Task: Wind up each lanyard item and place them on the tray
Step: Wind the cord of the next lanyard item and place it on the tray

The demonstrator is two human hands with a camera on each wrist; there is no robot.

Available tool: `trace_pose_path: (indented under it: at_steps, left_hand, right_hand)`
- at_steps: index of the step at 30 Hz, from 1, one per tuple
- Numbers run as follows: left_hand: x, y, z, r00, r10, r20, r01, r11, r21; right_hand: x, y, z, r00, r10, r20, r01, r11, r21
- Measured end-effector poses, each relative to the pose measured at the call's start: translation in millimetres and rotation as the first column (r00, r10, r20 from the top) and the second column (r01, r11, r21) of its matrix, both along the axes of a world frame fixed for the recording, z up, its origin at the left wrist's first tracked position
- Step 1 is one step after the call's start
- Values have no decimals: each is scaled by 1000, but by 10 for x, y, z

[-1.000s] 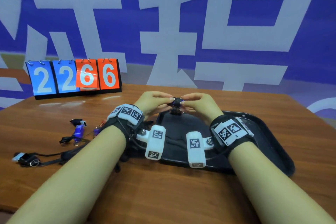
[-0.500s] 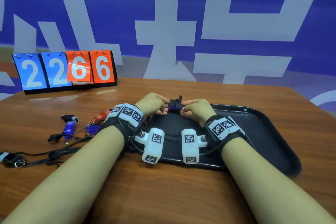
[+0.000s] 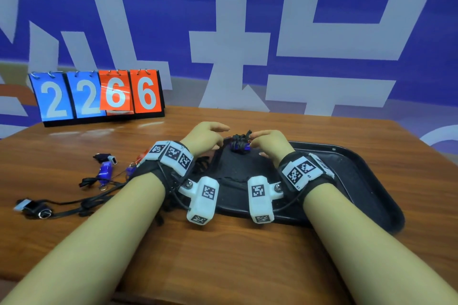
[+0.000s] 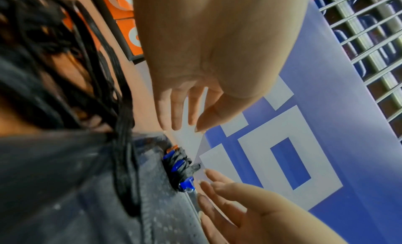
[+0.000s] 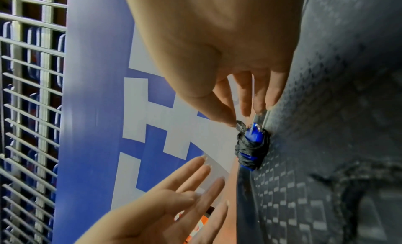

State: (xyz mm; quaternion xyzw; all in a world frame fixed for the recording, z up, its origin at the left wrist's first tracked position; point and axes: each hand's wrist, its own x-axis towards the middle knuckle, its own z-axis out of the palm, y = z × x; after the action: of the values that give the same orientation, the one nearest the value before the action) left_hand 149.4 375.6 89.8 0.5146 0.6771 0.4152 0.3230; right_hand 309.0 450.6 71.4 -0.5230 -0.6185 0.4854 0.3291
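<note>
Wound blue lanyard item (image 3: 240,144) sits on the black tray (image 3: 352,176) near its far-left corner. Right hand (image 3: 270,146) pinches the loose cord end (image 5: 239,124) of that bundle between thumb and fingertip; left hand (image 3: 205,138) hovers beside it, fingers straight and spread, holding nothing. Unwound lanyards (image 3: 99,176) lie on the table (image 3: 223,255) toward its left edge, flip number cards (image 3: 99,94) at the far-left corner.

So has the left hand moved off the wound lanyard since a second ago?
Yes. The left hand has drawn leftward off the wound lanyard, which now rests at the tray's far rim.
</note>
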Motion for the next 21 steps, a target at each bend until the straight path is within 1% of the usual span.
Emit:
trace_pose_path:
  at_steps: [1, 3, 6, 8, 10, 12, 17, 19, 21]
  left_hand:
    - [-25, -52, 21, 1000, 3, 5, -3, 1000, 13]
    - [-90, -168, 57, 1000, 7, 13, -7, 1000, 31]
    - [-178, -349, 124, 999, 39, 30, -41, 996, 81]
    - [-238, -480, 175, 995, 89, 34, -93, 986, 136]
    - [-324, -579, 196, 988, 150, 42, -155, 973, 170]
    - [-437, -705, 205, 980, 193, 57, -200, 966, 164]
    - [-715, -956, 156, 965, 246, 85, -256, 957, 135]
    - [-804, -1017, 130, 962, 252, 108, -265, 956, 125]
    - [-871, -1060, 105, 959, 259, 113, -273, 954, 122]
  right_hand:
    - [1, -23, 25, 1000, -18, 12, 18, 999, 39]
    - [-14, -82, 94, 1000, -9, 3, 9, 997, 82]
    - [-70, -230, 235, 995, 97, -21, -95, 992, 84]
    - [-132, -360, 326, 983, 183, -5, -182, 980, 76]
    - [-205, -458, 375, 968, 248, 41, -250, 966, 64]
    - [-308, -549, 385, 952, 292, 90, -297, 953, 53]
    - [-677, -677, 312, 912, 361, 196, -378, 924, 56]
    - [-841, -695, 277, 894, 372, 252, -404, 910, 92]
    - [-1001, -715, 254, 868, 361, 342, -432, 887, 160]
